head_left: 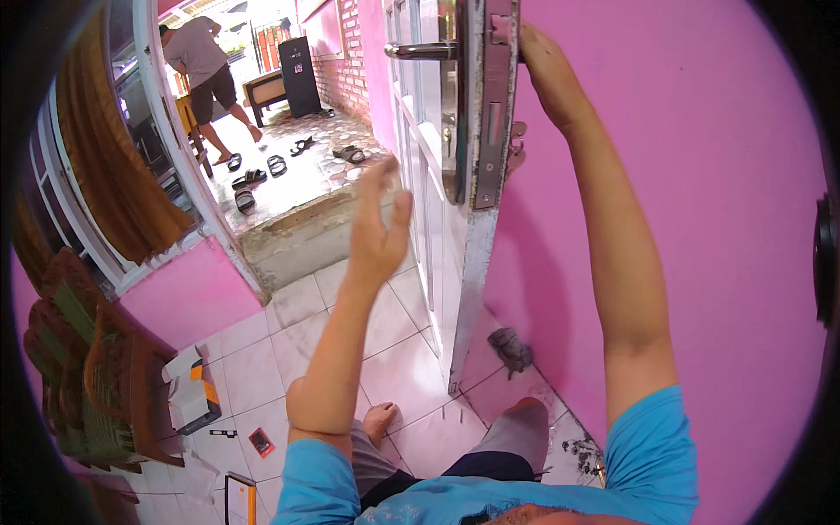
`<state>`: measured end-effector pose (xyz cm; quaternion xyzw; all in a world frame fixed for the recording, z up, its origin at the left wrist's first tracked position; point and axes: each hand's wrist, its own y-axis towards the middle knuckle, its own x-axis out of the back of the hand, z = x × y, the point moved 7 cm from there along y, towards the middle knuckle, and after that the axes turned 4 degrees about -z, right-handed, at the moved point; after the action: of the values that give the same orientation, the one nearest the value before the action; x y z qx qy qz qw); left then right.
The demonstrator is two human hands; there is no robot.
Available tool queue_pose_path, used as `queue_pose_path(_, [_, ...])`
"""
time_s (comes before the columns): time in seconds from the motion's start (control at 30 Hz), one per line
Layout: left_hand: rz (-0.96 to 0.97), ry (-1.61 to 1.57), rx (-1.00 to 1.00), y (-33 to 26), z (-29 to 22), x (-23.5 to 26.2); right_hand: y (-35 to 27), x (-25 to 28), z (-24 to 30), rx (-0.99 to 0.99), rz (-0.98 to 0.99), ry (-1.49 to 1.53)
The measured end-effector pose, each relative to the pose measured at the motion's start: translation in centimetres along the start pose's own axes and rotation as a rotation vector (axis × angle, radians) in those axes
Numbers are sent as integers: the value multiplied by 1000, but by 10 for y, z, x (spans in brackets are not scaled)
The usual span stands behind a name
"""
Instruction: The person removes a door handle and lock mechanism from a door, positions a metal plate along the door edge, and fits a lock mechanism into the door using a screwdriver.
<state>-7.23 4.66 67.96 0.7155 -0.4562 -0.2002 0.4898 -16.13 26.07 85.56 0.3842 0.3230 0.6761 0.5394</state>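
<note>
A white door [433, 166] with glass panes stands ajar, its edge toward me, showing a worn metal lock plate [495, 131]. On its left face is a shiny lever handle [420, 52] with a long backplate. My right hand [549, 77] reaches round to the door's right face, closed at the handle there; its fingertips are partly hidden. Below that hand, keys [518, 140] hang at the lock. My left hand [380, 229] is raised left of the door, fingers stretched out and slightly blurred, holding nothing.
A pink wall [700, 175] rises close on the right; a grey rag [510, 350] lies at its foot. Left are a carved wooden chair [114, 376], an opened box [192, 398] and small items on the tiles. Beyond a raised step [297, 232], sandals [249, 178] lie near another person [199, 57].
</note>
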Motion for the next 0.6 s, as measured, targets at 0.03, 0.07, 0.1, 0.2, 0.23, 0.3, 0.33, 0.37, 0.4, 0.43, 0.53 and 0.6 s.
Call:
queue_pose_path(0.03, [-69, -54, -59, 20, -12, 4, -3, 4, 2, 23, -34, -62])
queue_pose_path(0.07, [-138, -99, -116, 40, -22, 10, -4, 3, -3, 22, -34, -64])
queue_pose_path(0.1, [-196, -26, -252, 59, -38, 6, -5, 15, -13, -26, -103, -92])
queue_pose_path(0.2, [-248, 94, -445, 113, -70, -2, 2, 37, -37, -41, -177, -108])
queue_pose_path(0.23, [-244, 131, -502, 123, -77, -3, 4, 38, -37, -8, -181, -105])
queue_pose_path(0.3, [-141, 114, -425, 138, -76, -10, 3, 42, -41, -48, -156, -129])
queue_pose_path(0.33, [-40, 95, -352, 141, -72, -19, 2, 44, -43, -83, -134, -154])
queue_pose_path(0.37, [-37, 91, -350, 141, -72, -23, 3, 44, -44, -87, -135, -157])
queue_pose_path(0.4, [-20, 115, -287, 141, -69, -27, 3, 47, -46, -99, -123, -162])
queue_pose_path(0.43, [-2, 140, -223, 141, -66, -32, 1, 51, -46, -108, -117, -161])
queue_pose_path(0.53, [-14, 245, -190, 138, -71, -37, -2, 58, -52, -121, -118, -152])
queue_pose_path(0.6, [-36, 218, -174, 135, -77, -43, -5, 65, -56, -122, -144, -150])
